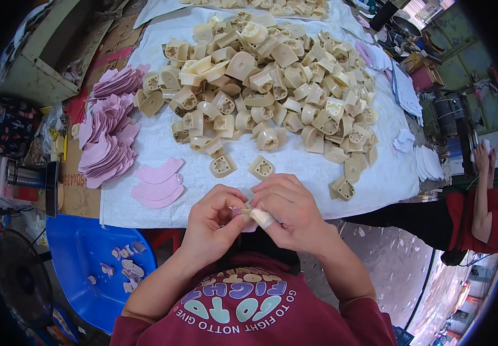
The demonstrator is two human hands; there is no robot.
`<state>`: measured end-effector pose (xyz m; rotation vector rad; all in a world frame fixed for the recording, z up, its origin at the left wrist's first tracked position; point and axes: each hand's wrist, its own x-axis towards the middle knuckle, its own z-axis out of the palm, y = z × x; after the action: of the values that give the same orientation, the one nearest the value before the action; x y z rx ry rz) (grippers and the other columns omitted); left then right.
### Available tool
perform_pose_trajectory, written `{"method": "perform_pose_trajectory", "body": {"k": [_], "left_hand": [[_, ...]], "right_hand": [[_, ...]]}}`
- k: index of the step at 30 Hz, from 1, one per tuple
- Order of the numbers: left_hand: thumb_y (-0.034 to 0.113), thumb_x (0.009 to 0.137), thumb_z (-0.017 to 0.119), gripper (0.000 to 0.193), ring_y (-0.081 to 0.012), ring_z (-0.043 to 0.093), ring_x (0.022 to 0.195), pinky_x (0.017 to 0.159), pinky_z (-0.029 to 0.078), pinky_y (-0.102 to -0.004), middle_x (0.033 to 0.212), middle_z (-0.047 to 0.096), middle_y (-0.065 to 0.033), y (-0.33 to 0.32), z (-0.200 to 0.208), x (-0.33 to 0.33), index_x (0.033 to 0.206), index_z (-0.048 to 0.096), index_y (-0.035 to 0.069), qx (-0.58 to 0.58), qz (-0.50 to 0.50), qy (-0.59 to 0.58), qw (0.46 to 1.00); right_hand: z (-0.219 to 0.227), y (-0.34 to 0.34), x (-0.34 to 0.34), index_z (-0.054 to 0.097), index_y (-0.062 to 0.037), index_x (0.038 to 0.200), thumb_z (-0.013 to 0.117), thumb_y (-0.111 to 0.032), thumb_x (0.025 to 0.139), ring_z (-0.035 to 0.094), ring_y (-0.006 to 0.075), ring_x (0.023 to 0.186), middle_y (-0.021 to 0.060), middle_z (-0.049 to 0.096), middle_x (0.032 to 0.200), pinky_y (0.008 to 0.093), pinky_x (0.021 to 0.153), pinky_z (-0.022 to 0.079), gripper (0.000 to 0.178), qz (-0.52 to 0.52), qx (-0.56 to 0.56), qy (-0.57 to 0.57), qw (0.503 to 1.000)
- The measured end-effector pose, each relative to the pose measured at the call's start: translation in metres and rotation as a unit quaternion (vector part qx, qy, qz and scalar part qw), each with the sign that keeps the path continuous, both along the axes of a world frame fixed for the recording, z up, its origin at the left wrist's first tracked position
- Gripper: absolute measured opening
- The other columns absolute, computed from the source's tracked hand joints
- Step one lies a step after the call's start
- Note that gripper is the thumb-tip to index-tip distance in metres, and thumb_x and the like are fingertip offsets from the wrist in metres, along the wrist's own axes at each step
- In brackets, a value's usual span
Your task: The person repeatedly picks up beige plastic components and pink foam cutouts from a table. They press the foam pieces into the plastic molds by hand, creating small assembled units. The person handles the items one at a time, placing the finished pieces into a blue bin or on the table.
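Observation:
Close to the table's near edge, my left hand [217, 219] and my right hand [298, 216] meet with fingers pinched around a small piece. Pink material [250, 227] shows between them; fingers hide the rest, so I cannot tell its full shape. A pale wrap covers my right thumb [262, 218]. Just beyond my hands, two beige plastic heel-shaped blocks [223, 165] sit apart from a big heap of such blocks [260, 81]. Left of my hands lie a few loose curved pink pieces [158, 183], overlapping. Behind them, more pink pieces form stacks [107, 158].
A white sheet [197, 176] covers the table. Below left stands a blue tub [67, 245] with several pink-covered blocks [130, 271]. Beside it is a black fan [21, 271]. White papers [404, 92] line the right edge. Another person in red [485, 219] is at the right.

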<state>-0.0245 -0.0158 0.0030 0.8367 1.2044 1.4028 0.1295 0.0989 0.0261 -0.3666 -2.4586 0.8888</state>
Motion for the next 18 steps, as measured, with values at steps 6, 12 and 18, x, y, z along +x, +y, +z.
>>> {"method": "perform_pose_trajectory", "body": {"k": [6,12,18], "left_hand": [[-0.006,0.081,0.065,0.034,-0.0145,0.061,0.091,0.079,0.053,-0.0283,0.115,0.053,-0.0100,0.009,0.010,-0.013,0.113,0.054,0.000,0.083,0.005,0.279,0.957],[0.019,0.094,0.055,0.055,-0.0257,0.062,0.102,0.087,0.052,-0.0385,0.121,0.056,-0.0164,0.010,0.003,-0.002,0.141,0.031,0.006,-0.061,0.018,-0.387,0.920],[0.029,0.098,0.042,0.055,-0.0251,0.056,0.110,0.088,0.049,-0.0378,0.125,0.054,-0.0140,0.003,0.002,-0.004,0.146,0.027,0.009,-0.017,-0.008,-0.399,0.917]], "right_hand": [[-0.016,-0.004,-0.002,0.063,-0.0052,0.088,0.068,-0.005,0.077,0.060,0.0279,0.098,0.0095,0.065,0.093,0.0385,0.090,0.044,0.013,-0.088,-0.234,0.084,0.964],[-0.016,-0.026,-0.006,0.065,-0.0048,0.090,0.071,-0.005,0.074,0.057,0.0315,0.105,0.0129,0.063,0.108,0.0398,0.091,0.045,0.017,-0.212,0.047,0.140,0.966],[-0.025,-0.042,-0.009,0.062,-0.0042,0.115,0.069,-0.008,0.079,0.046,0.0267,0.126,0.0147,0.051,0.133,0.0376,0.095,0.043,0.038,-0.130,-0.335,0.190,0.914]]}}
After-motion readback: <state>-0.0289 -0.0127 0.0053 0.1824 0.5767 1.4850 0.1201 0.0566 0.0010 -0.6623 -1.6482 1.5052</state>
